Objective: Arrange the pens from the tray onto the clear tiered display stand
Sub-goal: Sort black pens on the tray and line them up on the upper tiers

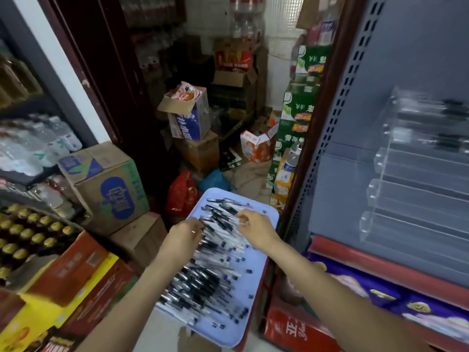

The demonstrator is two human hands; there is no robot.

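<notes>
- Pale blue tray (264, 280) sits low centre, resting on stacked boxes; its far right corner is near the grey shelf unit (416, 72).
- Pens (203, 275), black-and-clear, lie in a loose heap across the tray, thickest along the left edge, with a few strays and small black caps toward the right edge.
- Left hand (184, 233) is over the heap near the tray's far left edge, palm down, fingers curled onto the pens; ring on one finger; whether it actually grips any, cannot tell.
- Right hand (255, 228) is over the far half of the tray, thumb and forefinger pinching the end of one pen, other fingers loosely curled.
- Clear tiered display stand (416, 174) stands on the shelf unit at right, well apart from both hands; upper tiers hold some dark pens, blurred; lower tiers look bare.
- Blue-and-green carton (111, 184) left of the tray; red-and-yellow box (63, 283) at near left.
- Red bag (181, 194) just beyond the tray's far edge.
</notes>
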